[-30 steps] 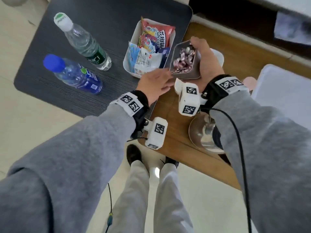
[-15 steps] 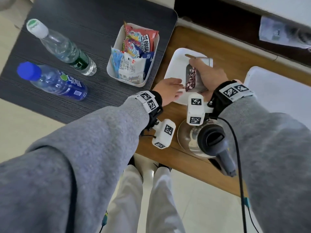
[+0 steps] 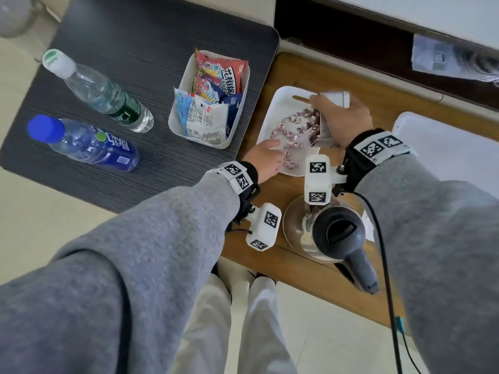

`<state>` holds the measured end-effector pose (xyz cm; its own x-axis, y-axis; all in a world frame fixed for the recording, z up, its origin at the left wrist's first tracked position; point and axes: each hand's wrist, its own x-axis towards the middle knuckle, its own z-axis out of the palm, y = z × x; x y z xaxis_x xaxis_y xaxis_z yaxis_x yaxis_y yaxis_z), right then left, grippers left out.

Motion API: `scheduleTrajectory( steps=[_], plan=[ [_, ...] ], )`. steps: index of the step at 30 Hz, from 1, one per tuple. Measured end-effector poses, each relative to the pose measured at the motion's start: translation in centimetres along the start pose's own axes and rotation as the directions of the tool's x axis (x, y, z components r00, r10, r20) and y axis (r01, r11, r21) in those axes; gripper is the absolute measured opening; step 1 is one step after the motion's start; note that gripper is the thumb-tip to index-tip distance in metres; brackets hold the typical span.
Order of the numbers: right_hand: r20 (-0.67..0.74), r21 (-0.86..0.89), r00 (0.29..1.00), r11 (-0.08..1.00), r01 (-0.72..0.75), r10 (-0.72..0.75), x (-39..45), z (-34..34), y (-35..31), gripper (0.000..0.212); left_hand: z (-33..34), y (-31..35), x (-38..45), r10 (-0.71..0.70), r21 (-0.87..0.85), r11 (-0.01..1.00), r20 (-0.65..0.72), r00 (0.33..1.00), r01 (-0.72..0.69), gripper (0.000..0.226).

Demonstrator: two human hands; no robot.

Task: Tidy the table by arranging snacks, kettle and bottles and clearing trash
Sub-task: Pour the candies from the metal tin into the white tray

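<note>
A wooden table (image 3: 310, 268) and dark ribbed tabletop (image 3: 151, 31) stand on pale tiled floor (image 3: 40, 228).

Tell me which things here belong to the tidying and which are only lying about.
Job: small grey tin in right hand; wrapped candies; white tray; left hand; snack box.
Lying about: white board; grey paper.

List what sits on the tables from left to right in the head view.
Blue-capped bottle → white-capped bottle → snack box → candy tray → kettle
</note>
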<state>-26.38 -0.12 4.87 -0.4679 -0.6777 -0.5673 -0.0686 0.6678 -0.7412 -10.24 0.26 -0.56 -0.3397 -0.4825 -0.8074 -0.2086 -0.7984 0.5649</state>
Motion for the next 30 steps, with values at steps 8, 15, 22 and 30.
scheduleTrajectory(
  steps=[8, 15, 22, 30],
  plan=[
    [-0.098, 0.018, 0.995, 1.000, 0.007, -0.005, 0.8, -0.6, 0.5, 0.048, -0.3, -1.3, 0.4, 0.086, 0.396, 0.918, -0.150, 0.985, -0.020, 0.047],
    [-0.047, 0.025, 0.998, 0.999, 0.035, -0.034, 0.8, -0.2, 0.2, 0.037, -1.5, -1.8, 0.0, 0.080, 0.492, 0.870, -0.121, 0.989, -0.011, 0.054],
    [0.045, -0.071, 0.999, 0.997, 0.022, -0.019, 0.7, -0.6, 0.5, 0.028, -1.4, -2.2, -1.8, 0.124, 0.680, 0.733, -0.147, 0.981, 0.009, 0.044],
    [0.341, -0.080, 0.927, 0.987, -0.139, 0.158, 0.4, -0.8, 1.0, 0.095, -1.3, -2.3, -3.6, 0.127, 0.855, 0.516, -0.136, 0.983, 0.051, 0.040]
  ],
)
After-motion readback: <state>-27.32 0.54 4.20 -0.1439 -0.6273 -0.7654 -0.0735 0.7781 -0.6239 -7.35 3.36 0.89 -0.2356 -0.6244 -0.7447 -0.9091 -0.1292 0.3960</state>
